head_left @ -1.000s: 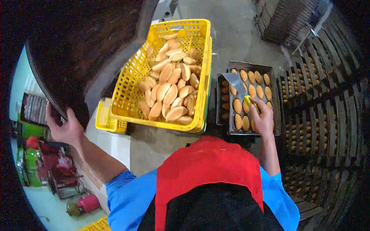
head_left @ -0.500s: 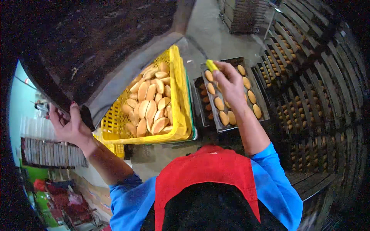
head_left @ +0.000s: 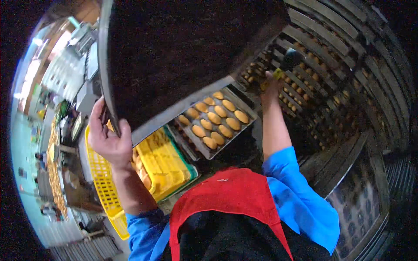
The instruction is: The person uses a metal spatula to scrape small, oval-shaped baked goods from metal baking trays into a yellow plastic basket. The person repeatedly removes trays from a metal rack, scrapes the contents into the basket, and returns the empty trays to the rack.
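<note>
My left hand (head_left: 112,137) grips the near left edge of a large dark baking tray (head_left: 187,52), its thumb on one side of the rim. The tray is tilted up and fills the top middle of the view. Out to the right, my right hand (head_left: 271,89) is closed round the yellow handle of a scraper (head_left: 278,74), whose blade points toward the rack. Below the raised tray lies a second tray (head_left: 212,154) with rows of oval golden bread rolls (head_left: 214,118). Under my left forearm, more rolls partly show in a yellow crate (head_left: 167,167).
A tall slatted rack (head_left: 326,26) loaded with trays of rolls runs along the right side. A wall and stacked equipment stand on the far left. At the lower right is a framed panel (head_left: 355,213) with round marks.
The view has turned right. My left hand has carried the raised tray right, from over the crate toward the tray of rolls. My right hand has moved with the scraper to beside the rack.
</note>
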Demonstrator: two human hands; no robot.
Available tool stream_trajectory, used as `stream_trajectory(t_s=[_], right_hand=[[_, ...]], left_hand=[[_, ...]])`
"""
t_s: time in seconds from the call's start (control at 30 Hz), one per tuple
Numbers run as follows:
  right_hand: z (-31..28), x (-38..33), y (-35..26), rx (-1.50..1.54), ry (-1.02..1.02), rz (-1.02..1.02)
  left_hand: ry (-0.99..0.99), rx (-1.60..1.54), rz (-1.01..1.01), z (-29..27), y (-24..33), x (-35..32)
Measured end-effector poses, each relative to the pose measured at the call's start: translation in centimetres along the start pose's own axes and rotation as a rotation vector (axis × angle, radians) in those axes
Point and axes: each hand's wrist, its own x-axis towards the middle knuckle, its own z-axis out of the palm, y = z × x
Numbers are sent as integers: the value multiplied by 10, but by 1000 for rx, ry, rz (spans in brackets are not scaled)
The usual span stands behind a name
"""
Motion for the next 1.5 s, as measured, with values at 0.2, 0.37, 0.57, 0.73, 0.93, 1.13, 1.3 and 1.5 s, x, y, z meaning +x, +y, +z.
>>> stream_trajectory(t_s=[0.2,0.37,0.57,0.73,0.93,1.13,1.3,1.5], right_hand=[[-65,87,-15,69,255,171],[-72,86,-23,33,283,184],[-39,92,-67,-211,323,-86],[15,73,-157,-811,224,-524],[50,22,-313,-1295,170,-886],[-3,-85,-458,-1710,258,-1010],[-146,-138,-551,-1939,528,-923],[-345,-251,-652,-1953,822,-619]], left_hand=[[-267,14,204,65,34,-17],[-291,-42,276,84,19,-14],[-222,-421,-320,77,-54,13],[-242,-629,-754,67,-119,15],[-480,-910,-969,118,-188,4],[-731,-1227,-1091,186,-34,-4],[-1060,-1296,-986,221,78,-29],[-1505,-1404,-735,242,224,-81]])
